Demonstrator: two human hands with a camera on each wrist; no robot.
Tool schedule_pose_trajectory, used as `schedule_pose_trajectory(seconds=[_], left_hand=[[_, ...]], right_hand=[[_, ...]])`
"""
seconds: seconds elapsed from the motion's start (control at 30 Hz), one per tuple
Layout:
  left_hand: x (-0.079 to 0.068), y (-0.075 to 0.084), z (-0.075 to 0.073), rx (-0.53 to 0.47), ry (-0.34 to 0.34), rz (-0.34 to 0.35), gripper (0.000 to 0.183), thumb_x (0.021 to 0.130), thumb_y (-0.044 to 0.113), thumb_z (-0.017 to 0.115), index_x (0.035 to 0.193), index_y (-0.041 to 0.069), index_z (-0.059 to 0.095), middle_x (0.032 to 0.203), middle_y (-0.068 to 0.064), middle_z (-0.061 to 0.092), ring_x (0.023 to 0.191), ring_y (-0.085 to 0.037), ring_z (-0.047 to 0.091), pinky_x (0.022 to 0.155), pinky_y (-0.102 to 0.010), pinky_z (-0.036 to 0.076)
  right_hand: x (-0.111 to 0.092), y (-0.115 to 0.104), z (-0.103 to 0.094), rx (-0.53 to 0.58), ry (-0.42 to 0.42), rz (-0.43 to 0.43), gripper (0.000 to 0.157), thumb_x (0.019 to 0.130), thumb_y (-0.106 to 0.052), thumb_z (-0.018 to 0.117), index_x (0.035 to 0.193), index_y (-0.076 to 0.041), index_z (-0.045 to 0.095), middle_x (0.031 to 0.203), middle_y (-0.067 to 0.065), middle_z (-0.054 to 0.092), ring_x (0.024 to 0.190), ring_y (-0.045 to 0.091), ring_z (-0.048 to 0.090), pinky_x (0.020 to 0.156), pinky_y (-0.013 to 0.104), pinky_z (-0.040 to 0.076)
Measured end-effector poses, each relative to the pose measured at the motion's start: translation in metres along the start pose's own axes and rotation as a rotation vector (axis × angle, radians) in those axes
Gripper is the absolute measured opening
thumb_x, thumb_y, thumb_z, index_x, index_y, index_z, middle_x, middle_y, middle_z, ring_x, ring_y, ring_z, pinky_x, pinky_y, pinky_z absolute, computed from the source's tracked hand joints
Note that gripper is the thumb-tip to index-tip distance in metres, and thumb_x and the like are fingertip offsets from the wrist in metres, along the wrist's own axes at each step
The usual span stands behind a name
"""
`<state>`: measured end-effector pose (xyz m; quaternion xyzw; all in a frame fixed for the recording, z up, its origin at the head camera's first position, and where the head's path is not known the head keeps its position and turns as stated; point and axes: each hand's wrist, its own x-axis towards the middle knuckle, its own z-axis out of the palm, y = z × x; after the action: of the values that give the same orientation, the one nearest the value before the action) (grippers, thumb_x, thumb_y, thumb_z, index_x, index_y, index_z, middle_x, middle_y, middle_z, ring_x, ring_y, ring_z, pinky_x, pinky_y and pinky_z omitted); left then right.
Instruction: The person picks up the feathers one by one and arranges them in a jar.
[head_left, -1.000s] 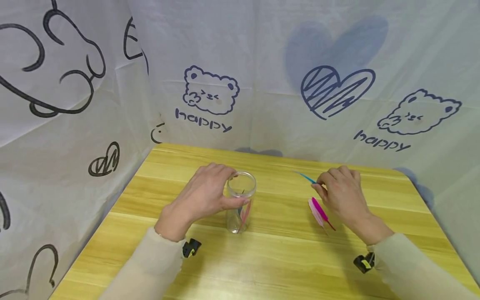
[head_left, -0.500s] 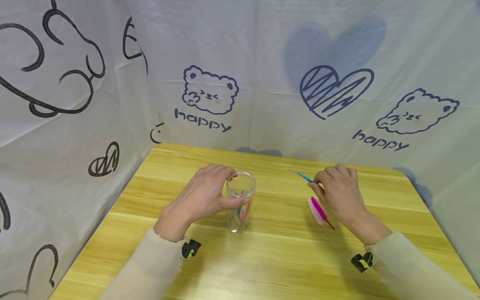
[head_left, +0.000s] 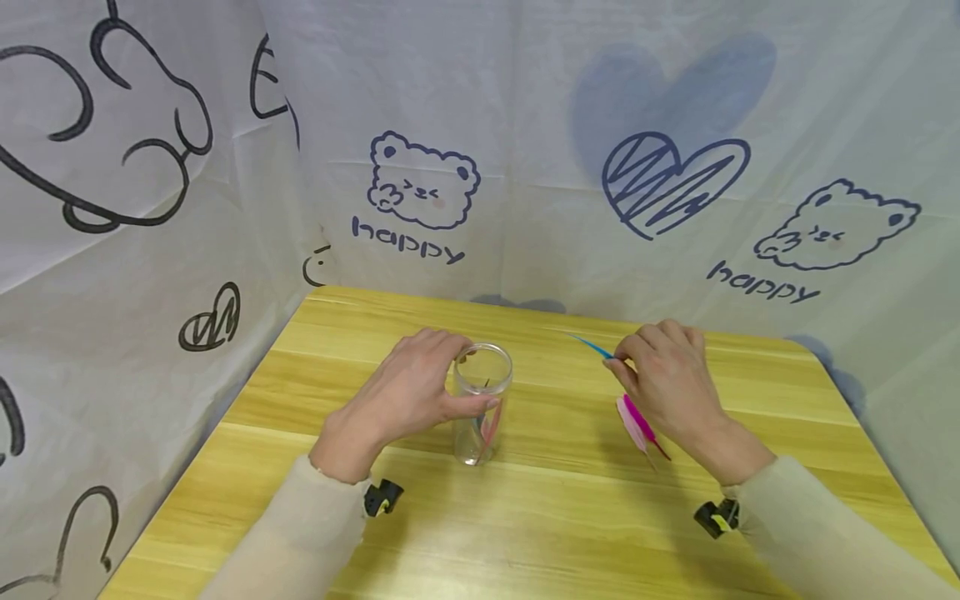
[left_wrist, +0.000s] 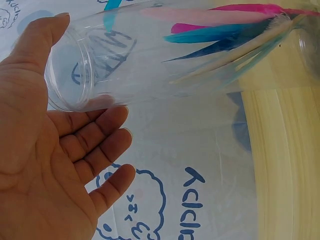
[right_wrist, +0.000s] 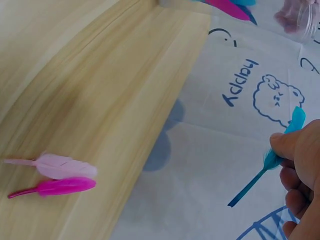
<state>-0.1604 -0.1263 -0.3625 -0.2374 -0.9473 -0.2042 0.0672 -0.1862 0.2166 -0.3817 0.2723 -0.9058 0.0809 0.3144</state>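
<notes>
My left hand [head_left: 411, 385] grips a tall clear jar [head_left: 467, 446] just below its open rim, thumb on the near side. Several feathers [left_wrist: 220, 42] in pink, magenta, blue and beige stand inside the jar, seen through its wall in the left wrist view. My right hand [head_left: 670, 385] pinches a turquoise feather [right_wrist: 271, 159] between thumb and forefinger, above the table to the right of the jar. Below that hand, a light pink feather [right_wrist: 65, 166] and a magenta feather [right_wrist: 67, 186] lie side by side on the tabletop.
The wooden table [head_left: 525, 533] ends at a back edge close to a white cloth backdrop [head_left: 525, 125] drawn with hearts, bears and lettering. Another cloth [head_left: 150, 258] hangs along the left side. Black wrist cameras sit at both sleeves.
My right hand has moved slightly left and back with the turquoise feather, closer to the jar. The left hand and jar have stayed put, as have the two feathers on the table.
</notes>
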Motion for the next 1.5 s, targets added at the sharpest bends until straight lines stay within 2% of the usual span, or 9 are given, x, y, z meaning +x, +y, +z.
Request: schedule_pose_trajectory(seconds=[0.3,0.7,1.1,1.5], left_hand=[[0.000,0.000,0.000,-0.004,-0.001,-0.003,0.070,0.087,0.063,0.079,0.131,0.011,0.066,0.123,-0.002,0.070,0.121,-0.026,0.061,0.112,-0.047,0.046],[-0.001,0.000,0.002,-0.013,0.001,-0.001,0.069,0.087,0.062,0.079,0.131,0.011,0.066,0.123,-0.001,0.070,0.120,-0.025,0.061,0.111,-0.048,0.046],[-0.001,-0.001,0.001,-0.016,0.001,0.008,0.069,0.088,0.062,0.078,0.132,0.011,0.066,0.124,-0.002,0.070,0.120,-0.025,0.062,0.111,-0.047,0.046],[0.000,-0.001,-0.004,0.015,0.002,0.011,0.065,0.088,0.063,0.078,0.127,0.011,0.069,0.123,0.000,0.071,0.118,-0.025,0.062,0.107,-0.047,0.048]], right_hand=[[0.009,-0.008,-0.003,0.009,0.003,-0.016,0.018,0.090,-0.019,0.084,0.089,-0.008,0.069,0.086,0.007,0.067,0.089,0.031,0.054,0.085,0.050,0.036],[0.038,-0.038,-0.015,0.122,0.122,-0.125,0.019,0.087,-0.015,0.086,0.088,-0.007,0.069,0.082,0.006,0.064,0.085,0.031,0.051,0.079,0.049,0.034],[0.066,-0.065,-0.023,0.123,0.174,-0.223,0.020,0.090,-0.019,0.085,0.088,-0.006,0.069,0.081,0.006,0.064,0.085,0.033,0.052,0.079,0.051,0.035],[0.090,-0.105,-0.026,0.257,0.207,-0.213,0.021,0.087,-0.023,0.085,0.086,-0.007,0.071,0.081,0.005,0.066,0.084,0.030,0.052,0.078,0.047,0.033]])
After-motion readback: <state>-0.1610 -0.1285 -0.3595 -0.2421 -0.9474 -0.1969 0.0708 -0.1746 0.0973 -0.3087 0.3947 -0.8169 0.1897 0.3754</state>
